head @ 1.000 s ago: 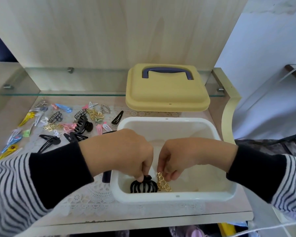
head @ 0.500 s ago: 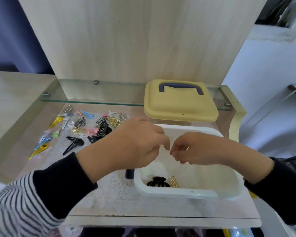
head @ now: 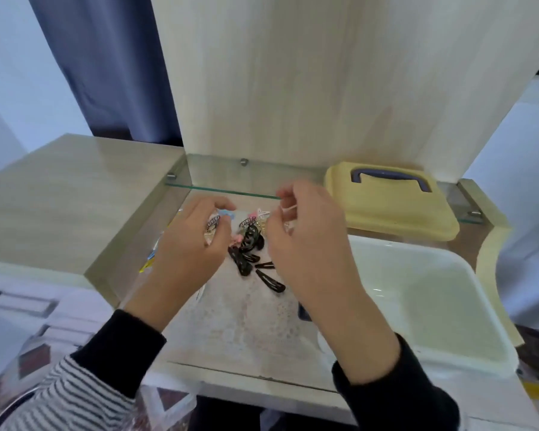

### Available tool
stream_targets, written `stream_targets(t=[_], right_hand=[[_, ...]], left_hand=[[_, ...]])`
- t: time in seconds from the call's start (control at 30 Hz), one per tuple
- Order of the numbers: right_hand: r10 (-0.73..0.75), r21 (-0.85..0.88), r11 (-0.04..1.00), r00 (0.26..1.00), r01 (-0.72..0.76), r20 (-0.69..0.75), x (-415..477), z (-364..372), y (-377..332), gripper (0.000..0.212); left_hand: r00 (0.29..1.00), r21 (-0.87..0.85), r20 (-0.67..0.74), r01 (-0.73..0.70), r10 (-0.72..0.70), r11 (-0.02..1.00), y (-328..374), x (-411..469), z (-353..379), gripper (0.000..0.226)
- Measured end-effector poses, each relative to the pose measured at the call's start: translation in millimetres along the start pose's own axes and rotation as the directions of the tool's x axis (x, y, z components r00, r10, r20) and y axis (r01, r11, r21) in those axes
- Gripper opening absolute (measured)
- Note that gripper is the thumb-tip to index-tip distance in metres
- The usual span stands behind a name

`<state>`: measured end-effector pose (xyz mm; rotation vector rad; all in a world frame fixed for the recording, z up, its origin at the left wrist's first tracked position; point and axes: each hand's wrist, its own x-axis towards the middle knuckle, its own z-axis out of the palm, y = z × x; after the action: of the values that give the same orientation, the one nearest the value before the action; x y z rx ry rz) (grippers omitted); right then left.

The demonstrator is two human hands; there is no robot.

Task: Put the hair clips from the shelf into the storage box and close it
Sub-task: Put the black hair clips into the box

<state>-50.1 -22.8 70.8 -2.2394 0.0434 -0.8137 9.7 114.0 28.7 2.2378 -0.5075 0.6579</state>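
Left hand (head: 187, 253), centre-left of frame: fingers curled down over the hair clips (head: 249, 244); blurred, cannot tell whether it grips one. Right hand (head: 308, 244), centre: fingers bent above the same pile, something pale at the fingertips, cannot tell whether it is pinched. Clips lie on a lace mat (head: 246, 312) under a glass shelf (head: 224, 189). White storage box (head: 386, 244) stands open at right, just beside the right wrist. Yellow lid (head: 395, 219) sits behind it, upper right.
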Motion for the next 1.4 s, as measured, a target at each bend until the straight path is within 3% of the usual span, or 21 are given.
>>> stream_targets(t=[0.17,0.33,0.5,0.63,0.8,1.1,1.23,1.4], right_hand=[[-0.013,-0.037,0.999,0.999,0.011,-0.048,-18.3,77.1,0.2,0.018],[0.087,-0.423,0.903,0.996,-0.074,0.011,-34.4,133.4,43.2,0.019],[0.168,-0.522,0.844,0.985,-0.122,0.042,-45.7,151.4,64.9,0.025],[0.184,-0.522,0.844,0.981,-0.126,0.06,-51.9,154.6,73.5,0.028],[0.155,-0.505,0.858,0.985,-0.098,0.072,-52.4,156.7,78.6,0.02],[0.131,-0.523,0.851,0.983,-0.047,0.125,-46.8,153.5,78.7,0.023],[0.13,-0.494,0.869,0.981,-0.044,0.142,-41.8,148.0,71.3,0.027],[0.114,-0.385,0.922,0.979,-0.04,0.171,-25.6,122.8,41.0,0.034]], left_hand=[[0.975,-0.013,0.102,0.201,-0.198,0.98,-74.9,-23.2,14.5,0.018],[0.917,0.117,0.216,0.316,-0.335,0.942,-108.4,-39.8,23.9,0.023],[0.907,0.121,0.221,0.34,-0.36,0.932,-109.8,-31.5,32.4,0.02],[0.88,0.122,0.282,0.362,-0.382,0.924,-112.3,-23.7,37.3,0.025],[0.837,0.121,0.35,0.404,-0.42,0.907,-114.2,-15.5,38.0,0.015],[0.707,0.141,0.504,0.499,-0.496,0.855,-109.6,-1.9,33.7,0.016],[0.725,0.126,0.498,0.482,-0.475,0.867,-110.1,0.9,30.1,0.015],[0.745,-0.009,0.501,0.513,-0.44,0.858,-91.1,15.6,17.2,0.011]])
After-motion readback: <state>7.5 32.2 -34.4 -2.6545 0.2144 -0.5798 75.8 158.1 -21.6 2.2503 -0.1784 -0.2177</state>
